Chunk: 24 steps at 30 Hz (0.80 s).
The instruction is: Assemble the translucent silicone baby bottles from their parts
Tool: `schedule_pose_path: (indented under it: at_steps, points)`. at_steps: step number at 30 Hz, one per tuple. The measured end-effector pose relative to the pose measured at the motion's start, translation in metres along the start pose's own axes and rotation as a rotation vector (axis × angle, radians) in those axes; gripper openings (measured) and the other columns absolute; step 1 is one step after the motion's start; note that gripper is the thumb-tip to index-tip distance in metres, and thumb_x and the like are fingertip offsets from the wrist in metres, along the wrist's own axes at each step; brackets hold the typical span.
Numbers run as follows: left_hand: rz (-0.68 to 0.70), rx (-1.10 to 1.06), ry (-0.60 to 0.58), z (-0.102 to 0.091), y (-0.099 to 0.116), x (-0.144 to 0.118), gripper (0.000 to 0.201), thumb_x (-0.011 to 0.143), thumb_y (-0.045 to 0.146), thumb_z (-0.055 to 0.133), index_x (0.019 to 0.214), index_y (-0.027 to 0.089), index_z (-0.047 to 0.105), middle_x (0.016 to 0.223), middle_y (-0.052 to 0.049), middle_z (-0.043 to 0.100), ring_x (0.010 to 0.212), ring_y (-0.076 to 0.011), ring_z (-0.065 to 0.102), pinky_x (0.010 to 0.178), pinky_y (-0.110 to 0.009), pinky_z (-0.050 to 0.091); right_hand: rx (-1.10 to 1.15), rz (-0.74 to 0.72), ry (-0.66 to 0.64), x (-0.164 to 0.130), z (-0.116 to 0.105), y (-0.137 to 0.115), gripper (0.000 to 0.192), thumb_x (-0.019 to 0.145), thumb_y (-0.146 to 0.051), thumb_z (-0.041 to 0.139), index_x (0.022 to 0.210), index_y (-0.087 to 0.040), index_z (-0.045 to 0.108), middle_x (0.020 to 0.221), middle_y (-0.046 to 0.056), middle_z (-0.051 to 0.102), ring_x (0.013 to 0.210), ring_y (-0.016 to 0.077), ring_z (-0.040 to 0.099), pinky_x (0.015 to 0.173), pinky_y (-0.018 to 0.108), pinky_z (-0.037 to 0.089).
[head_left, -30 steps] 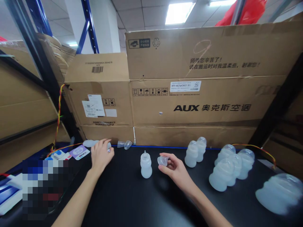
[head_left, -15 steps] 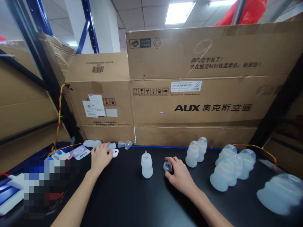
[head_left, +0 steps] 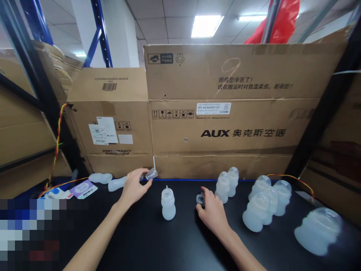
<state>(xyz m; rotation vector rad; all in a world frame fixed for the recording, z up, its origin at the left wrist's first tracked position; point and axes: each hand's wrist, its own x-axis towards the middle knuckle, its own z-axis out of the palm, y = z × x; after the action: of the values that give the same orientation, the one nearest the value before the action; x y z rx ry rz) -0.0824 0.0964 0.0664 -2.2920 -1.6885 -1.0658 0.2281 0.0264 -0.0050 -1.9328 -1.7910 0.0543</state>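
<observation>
Looks partway along, to judge by the tabletop [head_left: 180, 248]: shows seven domed bottles [head_left: 255, 214] toward the right edge, apparently complete. Leaves one upright bottle [head_left: 168, 209] at the middle, with teat [head_left: 167, 189] but without cover, plus two lying bottles [head_left: 100, 178] near the far left corner, seemingly unfitted.

Holds the left hand [head_left: 134, 187] near the far edge, thumb and fingertips bent about a clear cover [head_left: 152, 174]; cannot tell whether pinching or only touching. Curves the right hand [head_left: 213, 205] around a small round piece [head_left: 200, 198], to the right of the upright bottle, thumb and forefinger apart on either side; again cannot tell about grip.

Appears milky and translucent in the bottles, waisted between rounded bulges; glossy and see-through in the domes; smooth black on the tabletop; creased and dull in the cardboard [head_left: 225, 163] beyond the far edge.
</observation>
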Motion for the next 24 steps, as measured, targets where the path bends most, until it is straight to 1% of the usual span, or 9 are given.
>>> schedule_pose_path:
  at_steps: [3, 6, 8, 10, 12, 15, 19, 21, 24]
  points:
    - [0.102, -0.155, -0.117, -0.050, 0.029, 0.006, 0.035, 0.091, 0.041, 0.062, 0.121, 0.023, 0.065, 0.107, -0.003, 0.079, 0.098, -0.0200, 0.074, 0.092, -0.033, 0.058, -0.008, -0.011, 0.002, 0.000, 0.000, -0.001, 0.055, 0.088, -0.019, 0.055, 0.142, -0.013, 0.057, 0.127, 0.016, 0.068, 0.112, 0.0344, 0.062, 0.094, 0.041, 0.044]
    - [0.196, -0.305, -0.347, -0.095, 0.062, 0.014, 0.027, 0.090, 0.040, 0.062, 0.109, 0.022, 0.071, 0.094, -0.001, 0.077, 0.085, -0.0180, 0.070, 0.082, -0.029, 0.056, -0.012, -0.019, -0.001, 0.000, 0.000, -0.003, 0.054, 0.088, -0.018, 0.055, 0.141, -0.014, 0.058, 0.128, 0.016, 0.068, 0.112, 0.0345, 0.062, 0.093, 0.041, 0.043]
    - [0.190, -0.282, -0.440, -0.109, 0.081, 0.018, 0.021, 0.087, 0.036, 0.064, 0.100, 0.021, 0.072, 0.084, 0.000, 0.074, 0.075, -0.0163, 0.067, 0.072, -0.026, 0.053, -0.013, -0.027, -0.004, -0.001, -0.001, -0.005, 0.053, 0.089, -0.017, 0.054, 0.141, -0.013, 0.058, 0.127, 0.017, 0.068, 0.111, 0.0348, 0.061, 0.093, 0.042, 0.043]
    - [0.188, -0.197, -0.518, -0.106, 0.094, 0.021, 0.019, 0.082, 0.036, 0.067, 0.093, 0.022, 0.073, 0.076, 0.001, 0.072, 0.068, -0.0153, 0.064, 0.063, -0.024, 0.048, -0.014, -0.036, -0.003, -0.002, -0.002, -0.005, 0.052, 0.089, -0.016, 0.053, 0.141, -0.011, 0.059, 0.126, 0.018, 0.068, 0.110, 0.0355, 0.060, 0.092, 0.043, 0.043]
    - [0.187, -0.085, -0.577, -0.095, 0.103, 0.022, 0.019, 0.078, 0.038, 0.070, 0.087, 0.022, 0.074, 0.071, 0.002, 0.071, 0.063, -0.0156, 0.064, 0.058, -0.024, 0.044, -0.014, -0.042, 0.002, -0.003, -0.002, -0.006, 0.051, 0.090, -0.016, 0.054, 0.139, -0.011, 0.060, 0.125, 0.018, 0.068, 0.111, 0.0361, 0.060, 0.092, 0.044, 0.042]
    - [0.191, 0.026, -0.616, -0.077, 0.111, 0.023, 0.013, 0.073, 0.035, 0.068, 0.074, 0.023, 0.072, 0.063, 0.001, 0.070, 0.057, -0.0165, 0.064, 0.054, -0.025, 0.040, -0.008, -0.050, 0.007, -0.003, -0.001, -0.005, 0.049, 0.088, -0.015, 0.055, 0.137, -0.013, 0.062, 0.125, 0.018, 0.068, 0.111, 0.0362, 0.060, 0.092, 0.043, 0.042]
    - [0.220, 0.106, -0.629, -0.073, 0.124, 0.027, 0.013, 0.066, 0.028, 0.067, 0.056, 0.023, 0.061, 0.053, 0.000, 0.064, 0.054, -0.0209, 0.066, 0.050, -0.028, 0.036, 0.022, -0.050, 0.007, -0.002, 0.001, -0.007, 0.048, 0.088, -0.015, 0.055, 0.135, -0.014, 0.063, 0.124, 0.017, 0.067, 0.110, 0.0366, 0.059, 0.093, 0.044, 0.042]
    - [0.236, 0.155, -0.630, -0.073, 0.133, 0.032, 0.017, 0.061, 0.024, 0.068, 0.050, 0.023, 0.055, 0.050, -0.002, 0.061, 0.054, -0.0251, 0.068, 0.048, -0.030, 0.036, 0.050, -0.053, 0.007, -0.004, 0.001, -0.009, 0.046, 0.088, -0.016, 0.056, 0.133, -0.016, 0.064, 0.123, 0.016, 0.068, 0.109, 0.0355, 0.060, 0.092, 0.044, 0.042]
    - [0.264, 0.202, -0.626, -0.067, 0.147, 0.040, 0.020, 0.055, 0.021, 0.069, 0.045, 0.023, 0.052, 0.051, -0.005, 0.064, 0.058, -0.0299, 0.072, 0.052, -0.032, 0.046, 0.111, -0.078, 0.004, -0.008, 0.003, -0.014, 0.039, 0.089, -0.017, 0.058, 0.127, -0.020, 0.067, 0.119, 0.013, 0.069, 0.108, 0.0327, 0.061, 0.092, 0.041, 0.044]
